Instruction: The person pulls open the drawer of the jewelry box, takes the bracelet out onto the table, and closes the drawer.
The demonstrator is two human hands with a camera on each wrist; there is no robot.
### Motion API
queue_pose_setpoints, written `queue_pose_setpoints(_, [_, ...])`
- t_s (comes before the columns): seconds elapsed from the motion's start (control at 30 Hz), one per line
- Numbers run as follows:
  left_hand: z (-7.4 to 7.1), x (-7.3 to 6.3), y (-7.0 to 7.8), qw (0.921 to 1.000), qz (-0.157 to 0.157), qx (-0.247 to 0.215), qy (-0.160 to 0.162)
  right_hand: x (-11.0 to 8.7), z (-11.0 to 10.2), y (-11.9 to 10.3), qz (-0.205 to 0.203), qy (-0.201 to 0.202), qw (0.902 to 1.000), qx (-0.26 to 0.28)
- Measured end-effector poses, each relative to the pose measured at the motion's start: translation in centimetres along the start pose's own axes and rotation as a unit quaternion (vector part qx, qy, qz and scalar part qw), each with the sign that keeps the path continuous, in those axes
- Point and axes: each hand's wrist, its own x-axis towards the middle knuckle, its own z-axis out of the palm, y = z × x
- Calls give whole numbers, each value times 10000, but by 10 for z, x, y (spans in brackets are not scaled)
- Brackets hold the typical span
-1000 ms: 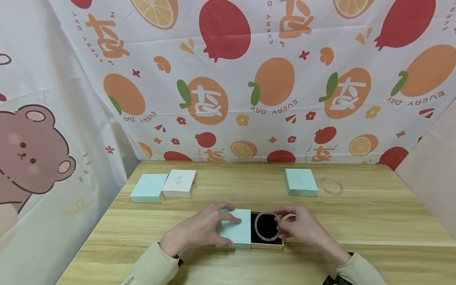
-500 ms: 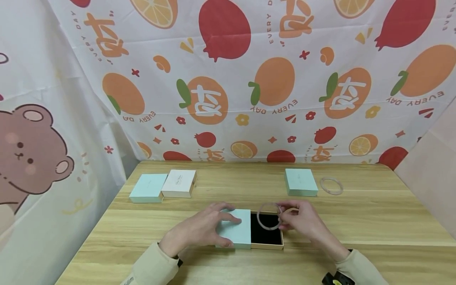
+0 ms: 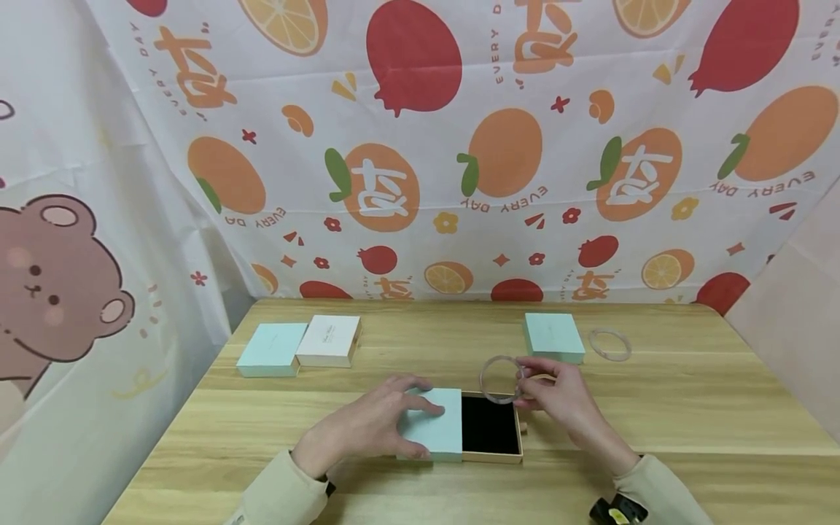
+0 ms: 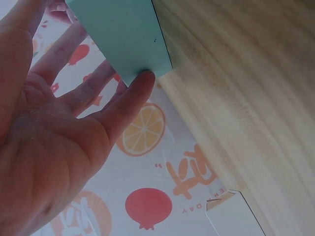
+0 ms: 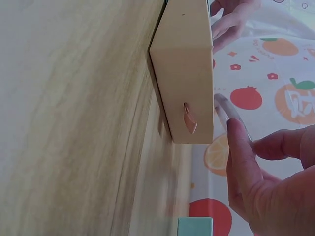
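My left hand (image 3: 367,423) holds a mint-green jewelry box (image 3: 441,437), its thumb against the near side and other fingers on the top and far side. From the right end of that box a drawer (image 3: 492,458) lined in black is pulled out; the lining lies bare. A small ribbon tab (image 5: 189,120) sticks out of the drawer's end in the right wrist view. My right hand (image 3: 558,397) pinches a pale, translucent bangle (image 3: 482,378) between thumb and fingers, tilted up above the drawer's far edge. In the left wrist view the thumb touches the box side (image 4: 123,44).
At the back left of the wooden table (image 3: 216,452) stand a closed mint box (image 3: 272,348) and a white box (image 3: 330,339), side by side. Another mint box (image 3: 553,335) is at the back right, beside a second bangle (image 3: 610,358). A fruit-print cloth (image 3: 446,160) hangs behind.
My right hand has lifted the bangle off the black lining and carried it up and away toward the drawer's far edge. The left hand stays on the box.
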Motion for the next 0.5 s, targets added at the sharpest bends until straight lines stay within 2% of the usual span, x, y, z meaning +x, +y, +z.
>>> queue_pose_setpoints(0.23, [0, 0, 1, 10000, -40, -45, -16, 6, -1, 2, 105, 153, 9997, 143])
queue_pose_setpoints(0.5, [-1, 0, 1, 9999, -69, -90, -31, 21, -3, -2, -69, 150, 9999, -19])
